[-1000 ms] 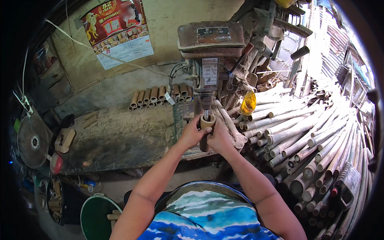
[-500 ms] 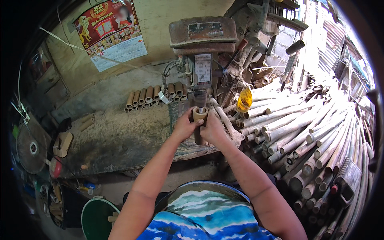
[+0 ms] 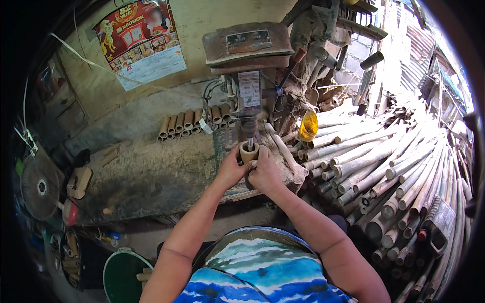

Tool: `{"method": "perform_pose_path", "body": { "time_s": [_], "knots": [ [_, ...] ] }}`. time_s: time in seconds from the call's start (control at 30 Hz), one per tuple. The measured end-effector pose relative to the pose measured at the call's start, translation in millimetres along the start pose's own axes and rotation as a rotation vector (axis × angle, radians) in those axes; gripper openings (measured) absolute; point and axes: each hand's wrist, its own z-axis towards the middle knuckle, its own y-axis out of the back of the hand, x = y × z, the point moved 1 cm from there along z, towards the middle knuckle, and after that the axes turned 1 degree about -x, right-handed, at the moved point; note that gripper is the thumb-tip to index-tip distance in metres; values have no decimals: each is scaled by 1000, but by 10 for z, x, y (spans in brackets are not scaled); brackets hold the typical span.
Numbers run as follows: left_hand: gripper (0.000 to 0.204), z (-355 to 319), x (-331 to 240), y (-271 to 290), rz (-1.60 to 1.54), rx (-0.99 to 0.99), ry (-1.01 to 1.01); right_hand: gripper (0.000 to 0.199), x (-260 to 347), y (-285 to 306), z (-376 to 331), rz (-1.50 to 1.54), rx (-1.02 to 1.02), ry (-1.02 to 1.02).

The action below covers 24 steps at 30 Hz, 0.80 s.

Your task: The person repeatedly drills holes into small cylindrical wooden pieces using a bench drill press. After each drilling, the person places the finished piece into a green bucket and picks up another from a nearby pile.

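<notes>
A short bamboo tube (image 3: 248, 153) stands nearly upright between my hands, its open end facing up. My left hand (image 3: 231, 168) wraps its left side, and my right hand (image 3: 266, 172) grips it from the right, thumbs close together at the front. Above the tube, a drill press (image 3: 248, 48) points its metal bit (image 3: 250, 143) down into the tube's mouth. How deep the bit sits inside is hidden. Fingers and palms cover most of the tube's lower part.
Bamboo tubes (image 3: 188, 119) line the back of the dusty bench (image 3: 151, 171). Long bamboo poles (image 3: 379, 156) are piled at right, beside a hanging yellow bottle (image 3: 308, 126). A fan (image 3: 41, 188) and a green bucket (image 3: 118, 275) are at left.
Both hands and the bamboo tube have come slightly down and toward me. More of the bit shows above the tube. The drill press head has shifted left and tilted a little in view.
</notes>
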Motion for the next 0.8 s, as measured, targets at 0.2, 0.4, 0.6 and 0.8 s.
{"method": "perform_pose_path", "body": {
  "time_s": [0.2,0.4,0.6,0.8],
  "knots": [
    [68,28,-102,-5,156,-187,-41,43,-47,-165,272,-7,-99,28],
    [66,257,-32,-140,372,-140,40,43,-137,36,292,135,-60,48],
    [69,28,78,-141,209,-123,-14,51,-86,127,43,102,11,53],
    [68,-5,65,86,137,-97,-20,44,-8,-75,77,3,27,28]
  ]
}}
